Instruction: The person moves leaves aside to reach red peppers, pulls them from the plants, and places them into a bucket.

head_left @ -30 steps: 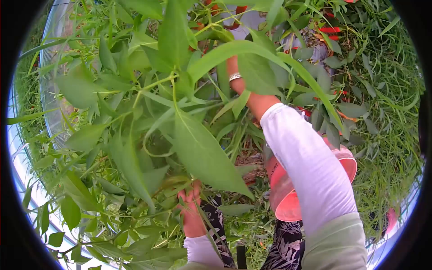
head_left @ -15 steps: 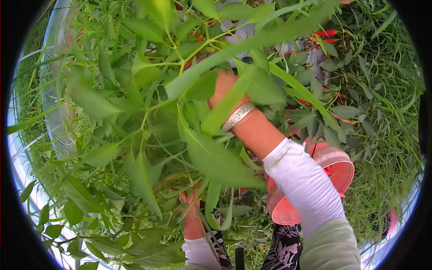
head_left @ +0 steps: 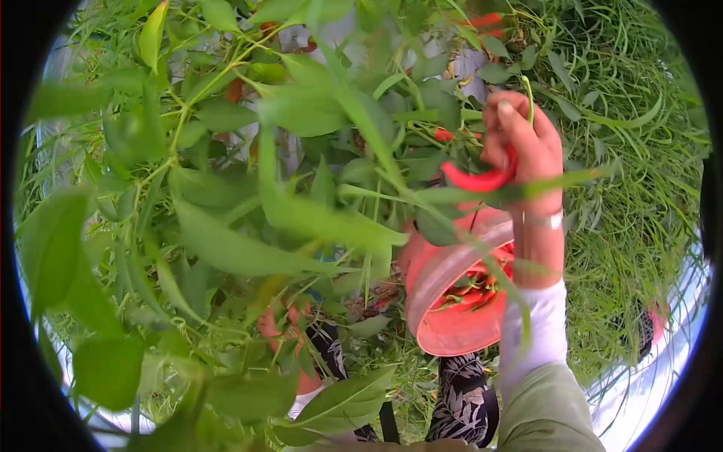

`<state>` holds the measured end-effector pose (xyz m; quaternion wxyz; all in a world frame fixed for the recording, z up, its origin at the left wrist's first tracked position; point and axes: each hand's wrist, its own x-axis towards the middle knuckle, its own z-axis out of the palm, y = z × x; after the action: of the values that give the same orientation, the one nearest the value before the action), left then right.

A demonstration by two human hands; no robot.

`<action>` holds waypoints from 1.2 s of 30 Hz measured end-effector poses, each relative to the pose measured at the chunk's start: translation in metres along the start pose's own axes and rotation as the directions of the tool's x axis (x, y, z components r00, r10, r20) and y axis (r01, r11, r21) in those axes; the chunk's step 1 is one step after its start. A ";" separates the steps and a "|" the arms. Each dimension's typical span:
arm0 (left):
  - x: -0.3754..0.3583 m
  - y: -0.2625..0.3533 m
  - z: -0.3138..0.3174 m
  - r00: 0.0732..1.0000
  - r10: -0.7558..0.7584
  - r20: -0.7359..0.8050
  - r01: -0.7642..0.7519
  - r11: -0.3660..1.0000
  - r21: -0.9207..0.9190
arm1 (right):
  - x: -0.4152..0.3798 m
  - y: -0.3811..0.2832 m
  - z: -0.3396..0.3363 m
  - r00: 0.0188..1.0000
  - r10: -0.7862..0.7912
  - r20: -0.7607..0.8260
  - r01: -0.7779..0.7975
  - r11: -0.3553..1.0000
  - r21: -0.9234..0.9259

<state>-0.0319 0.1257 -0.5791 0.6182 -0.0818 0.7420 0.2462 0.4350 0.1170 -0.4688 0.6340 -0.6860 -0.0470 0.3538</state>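
My right hand [head_left: 527,143] is raised at the upper right, closed around a red chili pepper [head_left: 476,179] with its green stem sticking up past the fingers. A silver bracelet [head_left: 544,220] circles that wrist. Just below the hand hangs a red plastic bucket [head_left: 452,331] holding red peppers. My left hand [head_left: 280,325] sits low at the centre left, mostly hidden by leaves, gripping stems of the pepper plant [head_left: 248,188].
Dense green leaves fill the left and centre. More red peppers [head_left: 488,20] hang on the plant at the top. Long grass [head_left: 640,173] covers the ground on the right. My patterned trousers [head_left: 459,407] show below.
My right hand has pulled out of the foliage, moving right and up, and now holds a red pepper above the bucket. The view has shifted, bringing the bucket more to the centre.
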 end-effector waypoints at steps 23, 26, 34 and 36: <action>-0.106 -0.072 0.162 0.585 -0.020 0.811 -0.542 0.734 0.409 | -0.078 0.077 0.012 0.851 0.205 0.484 0.441 0.225 -0.869; -0.114 -0.077 0.157 0.755 -0.061 0.653 -0.468 0.649 0.601 | -0.073 0.082 0.008 0.874 0.132 0.467 0.363 0.460 -0.810; -0.059 -0.087 0.117 0.541 -0.451 0.710 0.088 0.870 0.485 | -0.038 0.040 -0.017 0.817 -0.117 0.565 0.556 0.424 -0.715; -0.056 -0.079 0.113 0.451 -0.410 0.793 -0.060 0.872 0.485 | -0.018 0.026 -0.027 0.787 -0.233 0.571 0.613 0.397 -0.683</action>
<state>0.1132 0.0994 -0.5596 0.9329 0.1215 0.3390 0.0081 0.4265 0.0803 -0.4863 0.2663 -0.7821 -0.5123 0.2344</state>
